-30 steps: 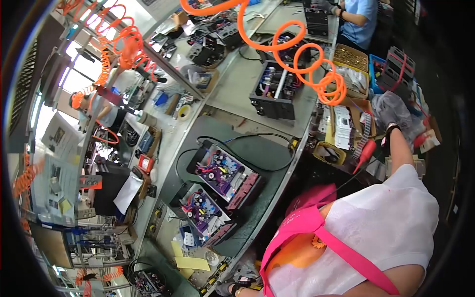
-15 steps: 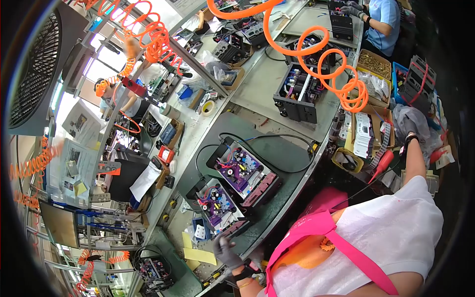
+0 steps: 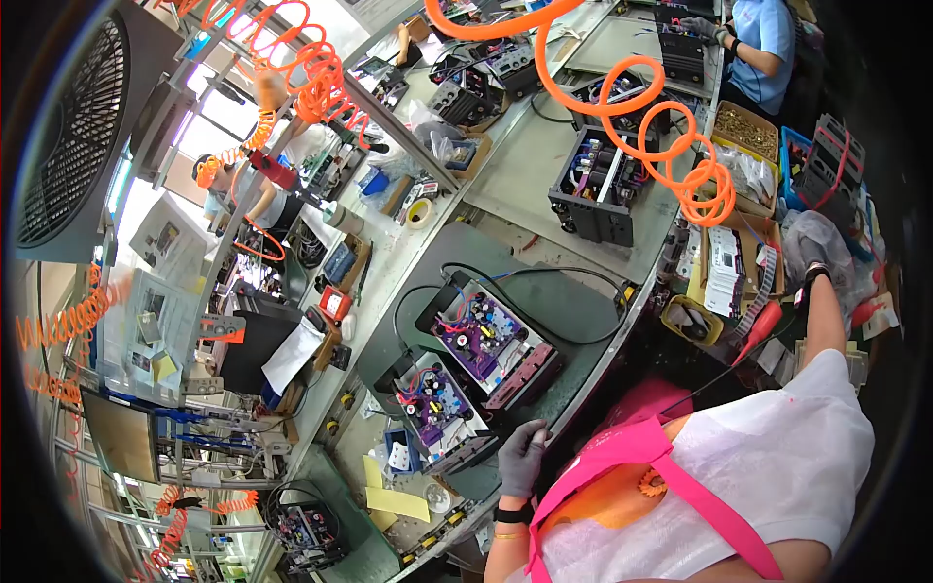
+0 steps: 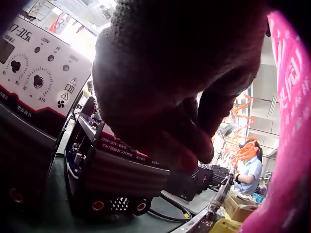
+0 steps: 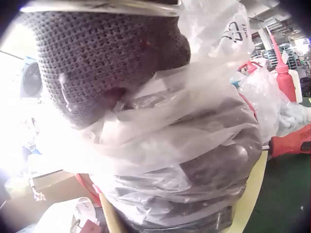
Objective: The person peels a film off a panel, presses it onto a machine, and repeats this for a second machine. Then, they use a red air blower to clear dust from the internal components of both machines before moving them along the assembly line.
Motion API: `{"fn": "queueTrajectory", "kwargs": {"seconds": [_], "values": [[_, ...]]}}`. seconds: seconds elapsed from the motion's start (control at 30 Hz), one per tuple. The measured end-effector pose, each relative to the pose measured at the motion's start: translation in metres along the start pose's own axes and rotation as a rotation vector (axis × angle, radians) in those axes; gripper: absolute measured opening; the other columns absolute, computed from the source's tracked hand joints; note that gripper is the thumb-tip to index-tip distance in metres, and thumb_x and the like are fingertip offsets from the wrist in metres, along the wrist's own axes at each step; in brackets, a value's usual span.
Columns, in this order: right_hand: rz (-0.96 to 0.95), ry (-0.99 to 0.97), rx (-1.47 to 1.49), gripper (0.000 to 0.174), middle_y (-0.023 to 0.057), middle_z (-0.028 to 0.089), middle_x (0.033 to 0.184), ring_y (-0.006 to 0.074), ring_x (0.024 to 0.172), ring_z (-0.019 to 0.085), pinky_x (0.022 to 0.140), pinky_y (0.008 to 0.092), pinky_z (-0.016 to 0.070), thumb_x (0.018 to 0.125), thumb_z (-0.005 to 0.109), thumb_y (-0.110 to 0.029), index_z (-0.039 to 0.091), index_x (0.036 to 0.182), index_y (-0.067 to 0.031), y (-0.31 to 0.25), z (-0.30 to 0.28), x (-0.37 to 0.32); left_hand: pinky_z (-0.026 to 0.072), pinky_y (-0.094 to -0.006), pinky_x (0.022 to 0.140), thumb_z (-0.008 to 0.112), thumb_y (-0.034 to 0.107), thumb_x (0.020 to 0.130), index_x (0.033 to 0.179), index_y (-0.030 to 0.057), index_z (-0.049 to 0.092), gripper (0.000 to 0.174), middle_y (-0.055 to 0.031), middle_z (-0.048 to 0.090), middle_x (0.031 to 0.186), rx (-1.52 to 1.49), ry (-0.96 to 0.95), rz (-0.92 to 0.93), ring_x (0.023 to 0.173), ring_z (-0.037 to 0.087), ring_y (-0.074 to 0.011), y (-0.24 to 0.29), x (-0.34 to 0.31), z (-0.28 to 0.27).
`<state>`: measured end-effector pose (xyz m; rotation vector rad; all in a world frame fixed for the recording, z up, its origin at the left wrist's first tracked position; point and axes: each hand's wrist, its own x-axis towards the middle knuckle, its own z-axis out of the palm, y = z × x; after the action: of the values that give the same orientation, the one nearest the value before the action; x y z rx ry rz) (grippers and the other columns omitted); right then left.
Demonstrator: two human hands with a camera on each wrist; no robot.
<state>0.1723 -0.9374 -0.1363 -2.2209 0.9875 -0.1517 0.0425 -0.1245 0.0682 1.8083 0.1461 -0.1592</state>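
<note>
Two metal units with purple circuit boards, an upper one (image 3: 486,340) and a lower one (image 3: 437,403), stand side by side on the green mat (image 3: 573,311). My left hand (image 3: 522,462), in a grey glove, hangs by the bench edge near them, fingers loosely curled. In the left wrist view that hand (image 4: 170,82) is dark, with nothing visible in it, before a unit's front panel (image 4: 43,68). At the right, my gloved right hand (image 3: 809,255) is at a clear plastic bag (image 3: 846,262). The right wrist view shows the hand (image 5: 107,63) against the bag (image 5: 170,145), its fingertips hidden in the plastic.
An orange coiled hose (image 3: 632,117) hangs over the bench. Another black unit (image 3: 595,185) stands farther up. Parts boxes (image 3: 743,131) and a red-handled tool (image 3: 763,325) lie at the right. A person in blue (image 3: 763,53) works at the top. Yellow paper (image 3: 398,503) lies below the units.
My left hand has come up from the bottom edge and moved right beside the lower unit, its fingers now more curled. The right hand stays at the bag. The head view has shifted.
</note>
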Motion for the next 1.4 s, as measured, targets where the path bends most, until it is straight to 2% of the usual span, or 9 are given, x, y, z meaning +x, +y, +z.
{"fn": "queueTrajectory", "kwargs": {"seconds": [0.13, 0.23, 0.33, 0.43, 0.57, 1.03, 1.2, 1.3, 1.4], "values": [[-0.044, 0.242, -0.102, 0.05, 0.0193, 0.051, 0.129, 0.0325, 0.117, 0.049, 0.095, 0.0328, 0.0387, 0.093, 0.039, -0.043, 0.052, 0.124, -0.0051, -0.009, -0.006, 0.003, 0.0429, -0.0186, 0.062, 0.056, 0.011, 0.09, 0.106, 0.0023, 0.061, 0.019, -0.0027, 0.065, 0.084, -0.032, 0.047, -0.011, 0.067, 0.051, -0.0048, 0.003, 0.001, -0.004], [-0.394, 0.461, -0.973, 0.055, 0.0208, 0.047, 0.132, 0.0319, 0.123, 0.044, 0.1, 0.0344, 0.037, 0.094, 0.037, -0.044, 0.046, 0.129, -0.0028, -0.007, -0.001, -0.004, 0.0424, -0.0185, 0.06, 0.056, 0.011, 0.09, 0.106, 0.0024, 0.061, 0.019, -0.0032, 0.065, 0.084, -0.055, 0.05, -0.021, 0.064, 0.049, -0.0046, 0.0, 0.002, -0.006], [-0.297, 0.473, -0.502, 0.056, 0.0233, 0.054, 0.122, 0.0364, 0.114, 0.051, 0.091, 0.0378, 0.0437, 0.093, 0.038, -0.048, 0.054, 0.121, -0.0012, -0.033, -0.017, -0.025, 0.0421, -0.0184, 0.059, 0.056, 0.011, 0.09, 0.105, 0.0022, 0.061, 0.018, -0.004, 0.065, 0.084, -0.055, 0.047, -0.042, 0.063, 0.048, -0.0046, -0.001, 0.003, -0.01], [0.459, 0.351, -0.053, 0.059, 0.0198, 0.054, 0.125, 0.0319, 0.114, 0.052, 0.089, 0.0344, 0.0437, 0.092, 0.043, -0.048, 0.052, 0.121, 0.0016, -0.064, -0.049, -0.054, 0.0426, -0.0188, 0.058, 0.056, 0.011, 0.09, 0.104, 0.0017, 0.061, 0.018, -0.0052, 0.065, 0.083, -0.075, 0.046, -0.054, 0.061, 0.05, -0.0051, -0.007, 0.004, -0.016], [-0.033, 0.775, -0.248, 0.062, 0.0202, 0.053, 0.126, 0.0343, 0.114, 0.052, 0.09, 0.0343, 0.0437, 0.091, 0.042, -0.052, 0.051, 0.123, 0.0005, 0.035, -0.041, -0.004, 0.0447, -0.0201, 0.055, 0.056, 0.011, 0.089, 0.104, 0.0016, 0.061, 0.018, -0.0068, 0.066, 0.082, -0.149, 0.07, -0.068, 0.059, 0.052, -0.006, -0.007, 0.005, -0.023], [0.128, 0.864, -0.348, 0.043, 0.0112, 0.064, 0.104, 0.0218, 0.092, 0.061, 0.079, 0.028, 0.0465, 0.077, 0.063, -0.004, 0.052, 0.118, 0.0023, 0.025, -0.09, -0.153, 0.0474, -0.0216, 0.057, 0.058, 0.017, 0.089, 0.106, 0.0014, 0.061, 0.023, -0.007, 0.066, 0.083, -0.314, -0.016, -0.117, 0.061, 0.055, -0.0079, -0.019, 0.012, -0.042], [-0.034, 0.739, 0.154, 0.012, 0.0002, 0.06, 0.071, 0.0108, 0.063, 0.056, 0.058, 0.0238, 0.0451, 0.08, 0.063, -0.01, 0.058, 0.089, -0.005, 0.099, -0.096, -0.148, 0.0494, -0.0228, 0.059, 0.056, 0.017, 0.09, 0.108, 0.0014, 0.06, 0.024, -0.0074, 0.065, 0.084, -0.342, -0.08, -0.118, 0.061, 0.056, -0.0088, -0.017, 0.016, -0.044], [0.069, 0.499, 1.491, 0.011, -0.0029, 0.053, 0.069, 0.0061, 0.055, 0.042, 0.051, 0.0234, 0.0378, 0.088, 0.055, -0.02, 0.054, 0.093, -0.01, 0.064, -0.069, -0.199, 0.0524, -0.0266, 0.062, 0.054, 0.021, 0.092, 0.113, 0.0007, 0.056, 0.03, -0.0097, 0.064, 0.088, -0.45, -0.171, -0.169, 0.066, 0.059, -0.0126, -0.021, 0.017, -0.046], [-0.063, 0.293, 1.089, 0.01, -0.0053, 0.051, 0.071, 0.0036, 0.054, 0.045, 0.041, 0.018, 0.0331, 0.089, 0.052, -0.019, 0.058, 0.094, -0.0137, -0.042, 0.041, -0.293, 0.0541, -0.0344, 0.07, 0.053, 0.031, 0.092, 0.119, 0.0, 0.05, 0.041, -0.0135, 0.062, 0.096, -0.696, -0.301, -0.284, 0.078, 0.062, -0.0204, -0.033, 0.023, -0.045]]}}
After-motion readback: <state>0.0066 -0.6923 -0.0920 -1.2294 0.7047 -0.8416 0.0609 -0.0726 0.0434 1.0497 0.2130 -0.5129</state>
